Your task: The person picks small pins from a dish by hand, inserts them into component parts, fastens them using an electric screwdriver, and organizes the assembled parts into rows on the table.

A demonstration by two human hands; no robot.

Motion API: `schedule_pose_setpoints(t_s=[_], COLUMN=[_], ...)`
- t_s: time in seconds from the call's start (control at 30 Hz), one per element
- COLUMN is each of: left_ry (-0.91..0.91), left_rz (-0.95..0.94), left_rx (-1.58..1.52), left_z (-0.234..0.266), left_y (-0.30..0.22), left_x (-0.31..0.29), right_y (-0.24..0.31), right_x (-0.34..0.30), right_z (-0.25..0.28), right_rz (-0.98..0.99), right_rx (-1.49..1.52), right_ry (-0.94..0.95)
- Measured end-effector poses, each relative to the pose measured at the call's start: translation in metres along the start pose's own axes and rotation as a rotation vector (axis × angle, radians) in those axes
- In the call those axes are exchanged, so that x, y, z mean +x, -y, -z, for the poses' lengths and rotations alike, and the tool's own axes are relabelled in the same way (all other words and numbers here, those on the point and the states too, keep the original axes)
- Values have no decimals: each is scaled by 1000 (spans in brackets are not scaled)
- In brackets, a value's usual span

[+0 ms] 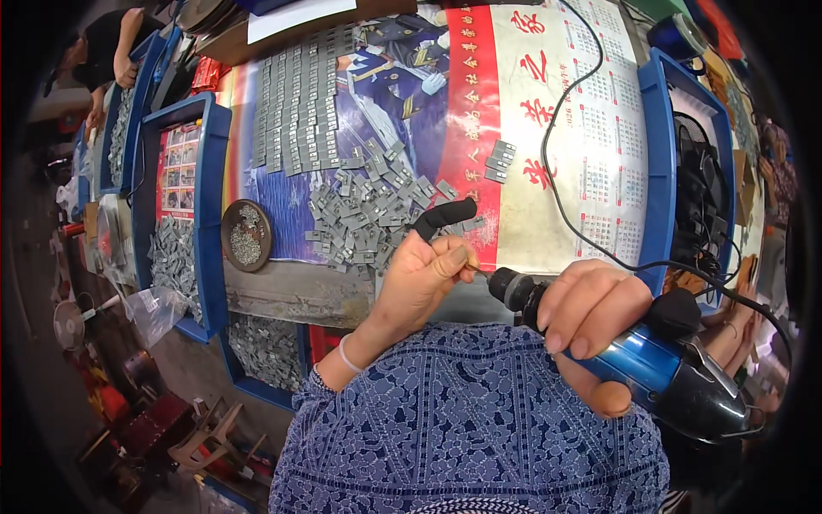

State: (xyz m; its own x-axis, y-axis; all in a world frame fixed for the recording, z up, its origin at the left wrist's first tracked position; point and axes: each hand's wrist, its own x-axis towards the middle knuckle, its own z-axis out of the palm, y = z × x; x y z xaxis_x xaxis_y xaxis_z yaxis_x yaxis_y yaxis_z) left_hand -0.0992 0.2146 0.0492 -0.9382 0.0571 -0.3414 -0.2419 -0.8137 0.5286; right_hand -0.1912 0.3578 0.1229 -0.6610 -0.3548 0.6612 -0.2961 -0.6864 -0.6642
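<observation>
My right hand [592,310] is wrapped round a blue and black electric screwdriver [635,358], which points left toward my other hand. The thumb and fingers of my left hand [425,278] are pinched together at the tip of its bit; what they hold is too small and hidden to make out. A black sleeve [443,219] covers one finger of that hand. Just beyond lies a loose heap of small grey rectangular parts [355,214]. More of these stand in neat rows [295,103] farther back, and a few sit together in a small group [499,161] to the right.
A round brown dish [231,261] holds tiny metal pieces. Blue bins [214,223] at the left and below the table edge contain grey parts. A blue bin [658,128] at right holds black items. A black cable [552,163] crosses the printed calendar sheet [604,193]. Another person [127,51] is at far left.
</observation>
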Motion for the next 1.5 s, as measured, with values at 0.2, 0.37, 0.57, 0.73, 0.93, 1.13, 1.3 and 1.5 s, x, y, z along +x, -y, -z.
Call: schedule_pose_setpoints(t_s=[0.2,0.37,0.57,0.73,0.93,1.13,1.3,1.5], left_ry=[-15,-18,-24,-11,-101,-6,119,158], left_rz=[-5,-9,-6,9,-17,-586,-693,-649], left_rx=[-2,22,47,81,250,1519,1808,1802], left_z=[-2,-2,2,5,2,8,16,8], left_y=[0,-1,3,5,4,-12,-2,4], left_x=[1,1,2,4,13,47,69,70], right_y=[-3,-4,-6,-8,5,3,4,11], right_x=[-2,-2,-6,-7,-10,-23,-28,-35], right_z=[0,2,2,4,19,22,34,52], right_rz=[-22,-37,-45,-64,-200,-29,-5,-62], right_rx=[-37,-80,-68,-65,16,-53,-114,-244], right_ry=[17,45,38,38,48,-192,-178,-125])
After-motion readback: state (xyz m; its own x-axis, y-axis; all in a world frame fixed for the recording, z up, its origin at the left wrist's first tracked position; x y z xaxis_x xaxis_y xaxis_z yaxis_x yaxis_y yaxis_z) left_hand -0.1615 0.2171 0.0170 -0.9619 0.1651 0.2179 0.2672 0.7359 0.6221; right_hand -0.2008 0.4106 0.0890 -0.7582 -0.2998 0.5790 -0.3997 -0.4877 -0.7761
